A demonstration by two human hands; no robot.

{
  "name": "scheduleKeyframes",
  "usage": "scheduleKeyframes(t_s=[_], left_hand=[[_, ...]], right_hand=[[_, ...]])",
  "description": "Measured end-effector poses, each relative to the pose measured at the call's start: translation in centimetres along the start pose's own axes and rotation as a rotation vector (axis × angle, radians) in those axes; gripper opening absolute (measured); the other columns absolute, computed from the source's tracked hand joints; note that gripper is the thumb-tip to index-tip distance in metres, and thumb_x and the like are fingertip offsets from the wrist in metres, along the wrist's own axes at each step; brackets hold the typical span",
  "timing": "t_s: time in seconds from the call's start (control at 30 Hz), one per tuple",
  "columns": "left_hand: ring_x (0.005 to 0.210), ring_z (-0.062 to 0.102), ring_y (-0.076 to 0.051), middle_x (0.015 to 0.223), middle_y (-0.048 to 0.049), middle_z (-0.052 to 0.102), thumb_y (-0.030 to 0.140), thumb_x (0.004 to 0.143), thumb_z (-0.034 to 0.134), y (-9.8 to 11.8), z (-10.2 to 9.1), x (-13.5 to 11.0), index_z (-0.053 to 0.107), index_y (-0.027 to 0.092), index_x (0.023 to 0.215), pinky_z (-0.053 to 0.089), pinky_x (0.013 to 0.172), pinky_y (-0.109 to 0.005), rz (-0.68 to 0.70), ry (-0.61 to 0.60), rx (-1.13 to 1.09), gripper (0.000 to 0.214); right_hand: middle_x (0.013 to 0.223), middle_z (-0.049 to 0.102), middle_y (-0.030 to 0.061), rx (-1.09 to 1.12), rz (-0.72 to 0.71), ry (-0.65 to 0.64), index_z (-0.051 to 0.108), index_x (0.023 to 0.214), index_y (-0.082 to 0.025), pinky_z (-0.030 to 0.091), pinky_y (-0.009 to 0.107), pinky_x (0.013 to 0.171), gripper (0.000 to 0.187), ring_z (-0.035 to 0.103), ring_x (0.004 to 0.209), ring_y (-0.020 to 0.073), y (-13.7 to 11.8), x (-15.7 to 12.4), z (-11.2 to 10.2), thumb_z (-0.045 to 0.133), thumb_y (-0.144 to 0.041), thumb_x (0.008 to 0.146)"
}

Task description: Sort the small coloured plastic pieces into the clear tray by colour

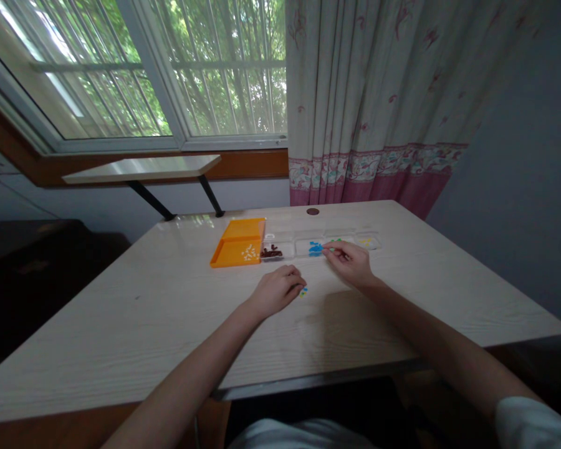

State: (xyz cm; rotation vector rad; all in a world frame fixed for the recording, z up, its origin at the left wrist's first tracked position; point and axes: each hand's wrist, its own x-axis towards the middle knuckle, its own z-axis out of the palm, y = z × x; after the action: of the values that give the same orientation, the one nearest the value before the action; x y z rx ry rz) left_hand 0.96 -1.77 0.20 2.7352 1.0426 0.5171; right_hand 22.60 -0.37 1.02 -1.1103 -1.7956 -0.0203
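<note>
My right hand (pixel 349 260) reaches over a row of clear plastic trays, thumb and forefinger pinched together at the edge of a pile of small blue pieces (pixel 315 249). Whether a piece is between those fingertips is too small to see. Small green pieces (pixel 336 241) lie in the tray just behind the hand. My left hand (pixel 279 290) rests on the table with curled fingers. At its fingertips are a few tiny blue and yellow pieces (pixel 303 291); what the fingers pinch, if anything, is hidden.
An open orange case (pixel 231 242) with small white pieces (pixel 249 253) stands left of the trays. Dark brown pieces (pixel 271 251) fill the leftmost tray, yellow ones (pixel 367 242) the rightmost. A raised shelf (pixel 144 168) on black legs stands at the table's (pixel 177 324) back left.
</note>
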Motion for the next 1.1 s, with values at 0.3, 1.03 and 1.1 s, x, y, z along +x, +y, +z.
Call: scheduleKeyframes(t_s=[0.3,1.03,1.1], left_hand=[[0.082,0.055,-0.014,0.089,-0.0061,0.063,0.025,0.086,0.042,0.1,0.0,0.3,0.063,0.017,0.091,0.043,0.075,-0.026,-0.071,0.164,-0.249,0.023],[0.063,0.052,-0.009,0.069,-0.0008,0.057,0.034,0.073,0.060,-1.1,1.4,1.2,0.055,0.013,0.080,0.039,0.056,-0.019,-0.297,0.358,-0.884,0.022],[0.063,0.052,-0.010,0.072,-0.0021,0.059,0.035,0.074,0.059,-0.9,1.2,1.1,0.059,0.013,0.082,0.039,0.055,-0.019,-0.306,0.364,-0.819,0.024]], right_hand=[[0.053,0.055,-0.0012,-0.287,0.114,-0.087,0.067,0.085,-0.021,0.033,0.021,0.054,0.025,0.050,0.052,0.0114,2.2,1.2,0.8,0.048,-0.037,0.081],[0.059,0.062,-0.0022,0.021,-0.011,-0.427,0.067,0.090,-0.022,0.034,0.017,0.053,0.022,0.050,0.050,0.0078,-1.5,-1.4,2.9,0.054,-0.035,0.079],[0.058,0.061,-0.0023,0.024,-0.021,-0.386,0.067,0.089,-0.022,0.035,0.017,0.054,0.020,0.050,0.050,0.0079,-1.4,-1.3,2.8,0.055,-0.033,0.079]])
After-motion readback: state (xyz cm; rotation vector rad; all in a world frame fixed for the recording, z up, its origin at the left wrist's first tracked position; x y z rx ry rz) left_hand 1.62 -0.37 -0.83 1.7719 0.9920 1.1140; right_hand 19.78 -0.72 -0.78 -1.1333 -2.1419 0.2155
